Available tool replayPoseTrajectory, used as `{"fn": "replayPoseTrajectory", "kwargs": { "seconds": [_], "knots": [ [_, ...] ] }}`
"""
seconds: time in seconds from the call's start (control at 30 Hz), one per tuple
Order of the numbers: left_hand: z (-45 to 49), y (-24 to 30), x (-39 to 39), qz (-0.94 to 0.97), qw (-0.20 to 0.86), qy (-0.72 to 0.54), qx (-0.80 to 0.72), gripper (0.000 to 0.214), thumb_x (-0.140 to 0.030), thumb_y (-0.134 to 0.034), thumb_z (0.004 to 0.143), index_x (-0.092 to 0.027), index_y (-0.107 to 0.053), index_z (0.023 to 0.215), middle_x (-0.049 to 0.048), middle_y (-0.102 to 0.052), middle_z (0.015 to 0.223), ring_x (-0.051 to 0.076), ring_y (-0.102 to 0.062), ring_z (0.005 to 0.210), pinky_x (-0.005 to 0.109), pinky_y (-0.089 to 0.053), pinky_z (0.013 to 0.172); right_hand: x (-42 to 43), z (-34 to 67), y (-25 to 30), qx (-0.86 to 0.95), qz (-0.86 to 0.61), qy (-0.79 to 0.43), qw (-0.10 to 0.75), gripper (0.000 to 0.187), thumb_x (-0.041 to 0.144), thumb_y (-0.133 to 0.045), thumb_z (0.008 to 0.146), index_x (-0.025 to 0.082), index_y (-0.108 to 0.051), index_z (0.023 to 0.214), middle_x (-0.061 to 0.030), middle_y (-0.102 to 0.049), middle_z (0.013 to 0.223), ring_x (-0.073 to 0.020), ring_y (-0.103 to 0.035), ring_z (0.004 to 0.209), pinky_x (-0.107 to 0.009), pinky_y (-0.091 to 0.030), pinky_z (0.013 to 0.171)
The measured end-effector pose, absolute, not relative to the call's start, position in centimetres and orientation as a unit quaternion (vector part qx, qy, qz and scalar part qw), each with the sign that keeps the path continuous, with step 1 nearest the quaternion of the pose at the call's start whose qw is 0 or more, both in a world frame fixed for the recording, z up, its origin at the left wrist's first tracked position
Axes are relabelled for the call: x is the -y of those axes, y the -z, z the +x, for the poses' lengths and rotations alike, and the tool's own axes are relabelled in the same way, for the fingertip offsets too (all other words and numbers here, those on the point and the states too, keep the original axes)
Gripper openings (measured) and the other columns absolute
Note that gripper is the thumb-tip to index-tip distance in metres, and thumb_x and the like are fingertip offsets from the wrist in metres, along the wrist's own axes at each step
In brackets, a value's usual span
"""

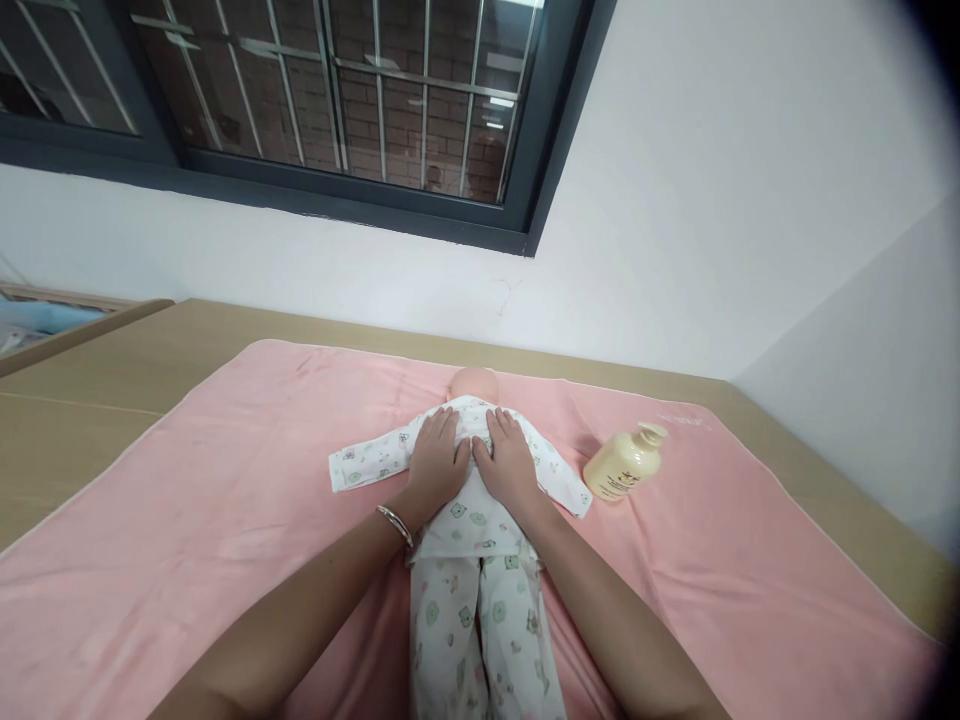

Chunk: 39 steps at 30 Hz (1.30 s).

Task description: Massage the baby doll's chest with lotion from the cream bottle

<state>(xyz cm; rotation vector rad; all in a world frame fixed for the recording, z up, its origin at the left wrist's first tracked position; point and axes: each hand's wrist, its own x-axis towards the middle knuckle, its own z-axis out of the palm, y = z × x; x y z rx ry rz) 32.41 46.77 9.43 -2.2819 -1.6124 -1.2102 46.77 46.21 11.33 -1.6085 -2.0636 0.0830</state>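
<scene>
A baby doll (472, 520) in white pyjamas with small green and pink prints lies stretched out on a pink blanket (247, 500). Its smooth bald head (474, 384) points away from me, no face shows, and its sleeves spread to both sides. My left hand (439, 458) rests flat on the left of the doll's upper body, fingers extended, with a silver bangle (395, 524) on the wrist. Mirroring it, my right hand (510, 458) lies flat on the other side, the two thumbs close together near the middle. Neither hand grips anything.
Right of the doll, a pale yellow pump bottle (624, 462) leans on the blanket near the sleeve end. The blanket covers a wooden surface (97, 420) against a white wall (660, 230). Above is a dark-framed window (360, 185) with bars.
</scene>
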Motion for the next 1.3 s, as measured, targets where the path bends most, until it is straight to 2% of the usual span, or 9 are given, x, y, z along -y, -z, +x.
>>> {"fn": "replayPoseTrajectory", "kwargs": {
  "seconds": [0.5, 0.77, 1.03, 1.3],
  "knots": [
    [32.3, -9.4, -46.8, -0.755, 0.063, 0.386, 0.526, 0.040, -0.022, -0.042, 0.088, -0.011, -0.051, 0.126, 0.0157, -0.057, 0.129, 0.029, -0.049, 0.125, 0.050, -0.040, 0.108, -46.1, 46.7, -11.6, 0.760, -0.599, -0.028, 0.251, 0.053, 0.034, -0.041, 0.097, 0.006, -0.039, 0.143, -0.0138, -0.033, 0.148, -0.0267, -0.023, 0.139, -0.040, -0.019, 0.115],
    [32.3, -9.5, -46.0, -0.745, 0.096, 0.360, 0.554, 0.039, -0.031, -0.043, 0.090, -0.012, -0.056, 0.121, 0.0165, -0.061, 0.122, 0.031, -0.053, 0.117, 0.051, -0.045, 0.100, -44.5, 46.0, -12.0, 0.753, -0.624, 0.039, 0.204, 0.047, 0.033, -0.035, 0.100, 0.010, -0.045, 0.140, -0.0176, -0.045, 0.139, -0.0314, -0.036, 0.131, -0.043, -0.033, 0.106],
    [32.3, -9.8, -46.4, -0.779, 0.082, 0.345, 0.517, 0.040, -0.023, -0.037, 0.093, -0.010, -0.050, 0.128, 0.0160, -0.054, 0.135, 0.029, -0.044, 0.130, 0.051, -0.038, 0.109, -46.5, 47.5, -12.2, 0.796, -0.568, -0.016, 0.208, 0.053, 0.033, -0.042, 0.099, 0.007, -0.036, 0.145, -0.0154, -0.030, 0.149, -0.0281, -0.022, 0.139, -0.042, -0.022, 0.113],
    [32.5, -10.4, -45.6, -0.781, 0.102, 0.366, 0.496, 0.028, -0.022, -0.039, 0.093, -0.016, -0.062, 0.108, 0.0130, -0.065, 0.114, 0.026, -0.057, 0.112, 0.046, -0.048, 0.099, -44.2, 46.0, -13.2, 0.769, -0.608, 0.039, 0.194, 0.038, 0.027, -0.038, 0.101, 0.013, -0.053, 0.132, -0.0158, -0.051, 0.133, -0.0276, -0.042, 0.128, -0.039, -0.033, 0.106]
  ]
}}
